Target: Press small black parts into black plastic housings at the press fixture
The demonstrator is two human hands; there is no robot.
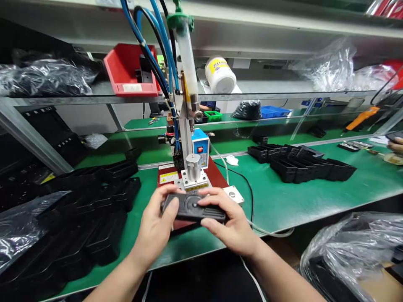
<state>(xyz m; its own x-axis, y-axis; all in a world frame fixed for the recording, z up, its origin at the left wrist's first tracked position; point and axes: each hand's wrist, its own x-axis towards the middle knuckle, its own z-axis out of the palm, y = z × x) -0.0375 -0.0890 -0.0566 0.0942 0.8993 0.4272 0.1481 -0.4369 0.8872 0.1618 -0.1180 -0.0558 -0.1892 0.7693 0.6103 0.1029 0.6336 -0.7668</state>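
Both my hands hold a black plastic housing [189, 208] with a round recess in its upper face. My left hand [159, 222] is closed on its left end, thumb on top. Around the right part, my right hand [229, 222] has its fingers on the upper face and its thumb at the near edge. Just behind stands a bench press [186, 105] with a clear syringe [188, 54] pointing down. Under its tip sits a metal fixture [193, 167] on a red base [217, 170].
Black housings [94, 218] are piled at the left; more [308, 163] stand in rows at the right. A red bin [130, 73] and a white tub [220, 75] sit on the shelf. A cable [252, 188] crosses the green bench. Another person's hand [395, 144] shows at far right.
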